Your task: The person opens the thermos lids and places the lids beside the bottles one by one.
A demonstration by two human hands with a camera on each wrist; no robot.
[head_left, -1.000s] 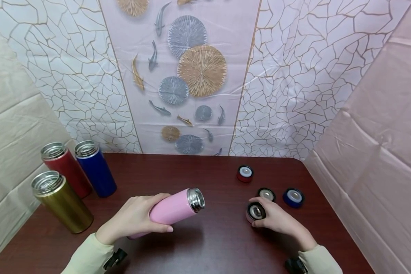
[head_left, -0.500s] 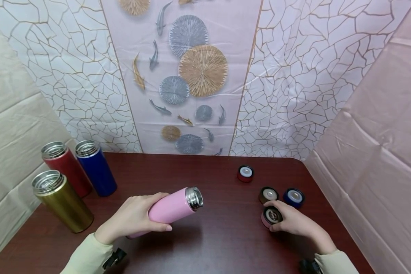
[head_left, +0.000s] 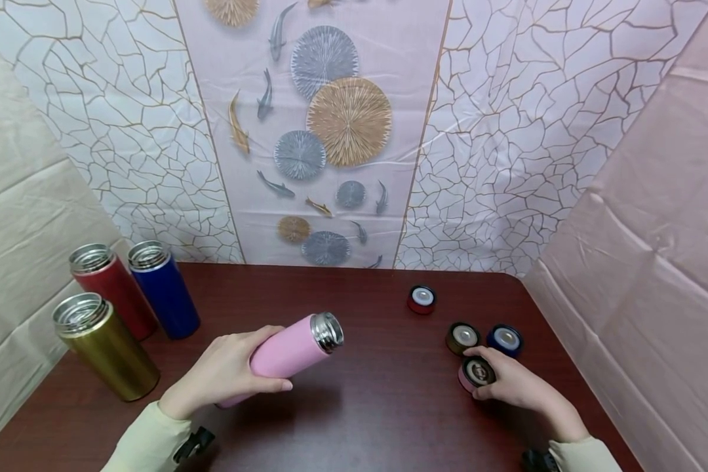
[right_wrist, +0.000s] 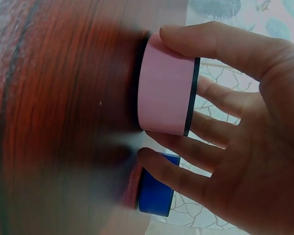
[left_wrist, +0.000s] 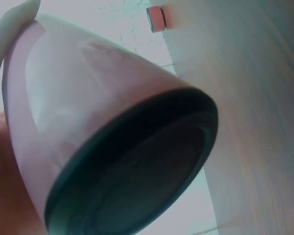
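Observation:
My left hand (head_left: 224, 367) grips a pink thermos bottle (head_left: 289, 347) around its body. The bottle is uncapped and tilted, with its steel mouth up to the right; its dark base (left_wrist: 152, 161) fills much of the left wrist view. On the right, my right hand (head_left: 522, 383) holds a pink bottle lid (head_left: 476, 373) by its sides, inner face up, low at the tabletop. In the right wrist view the thumb lies on the near side of that lid (right_wrist: 166, 88). Just behind it are an olive lid (head_left: 463, 337) and a blue lid (head_left: 505, 341).
Three uncapped bottles stand at the left: red (head_left: 115, 288), blue (head_left: 165, 292) and olive-gold (head_left: 106, 347). A red lid (head_left: 421, 299) lies farther back on the dark wooden table (head_left: 330, 288). Patterned cloth (head_left: 354, 131) hangs behind the table, and plain cloth lines both sides.
My right hand has moved right with the pink lid, closer to the blue lid, uncovering more of the olive one. The pink bottle has shifted slightly left, its mouth a little higher.

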